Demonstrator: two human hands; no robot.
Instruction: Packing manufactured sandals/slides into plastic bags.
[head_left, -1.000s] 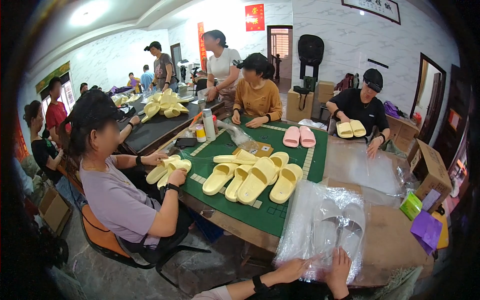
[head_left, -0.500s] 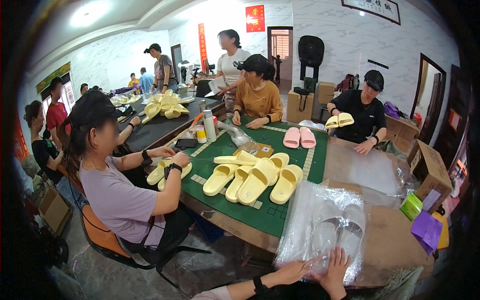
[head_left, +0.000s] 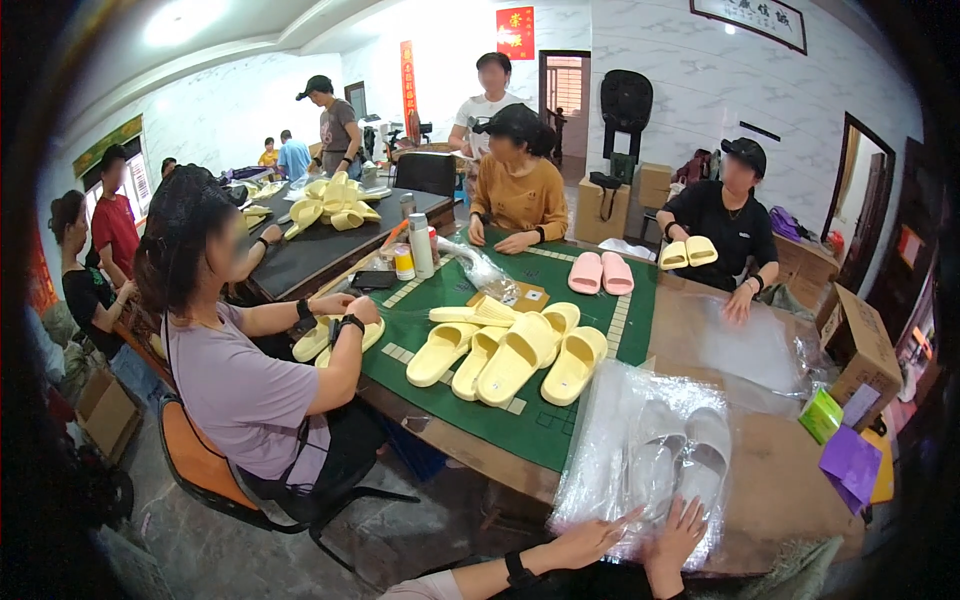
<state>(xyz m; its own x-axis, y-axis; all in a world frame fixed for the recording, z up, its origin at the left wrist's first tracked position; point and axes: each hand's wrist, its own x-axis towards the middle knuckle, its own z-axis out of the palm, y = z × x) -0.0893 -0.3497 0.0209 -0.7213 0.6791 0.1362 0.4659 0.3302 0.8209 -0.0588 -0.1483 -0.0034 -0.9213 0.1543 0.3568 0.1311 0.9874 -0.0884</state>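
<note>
A pair of light grey slides (head_left: 704, 452) lies side by side in a clear plastic bag (head_left: 590, 450) near the table's front edge. My right hand (head_left: 676, 538) rests on the bag's lower end, just below the slides, with its fingers spread. To its left, my left hand (head_left: 588, 542) is beside the bag's near edge, fingers stretched toward the film. I cannot make out anything held in it.
Yellow slides (head_left: 515, 360) are heaped on the green mat (head_left: 510, 435), with pink slides (head_left: 601, 272) behind. A seated person (head_left: 250, 360) works at left; another at far right holds yellow slides (head_left: 688, 252). A cardboard box (head_left: 862, 345) and purple packet (head_left: 851, 468) stand right.
My left hand's fingers have opened out at the bag's near edge. My right hand stays on the bag. The person in white at the back has turned.
</note>
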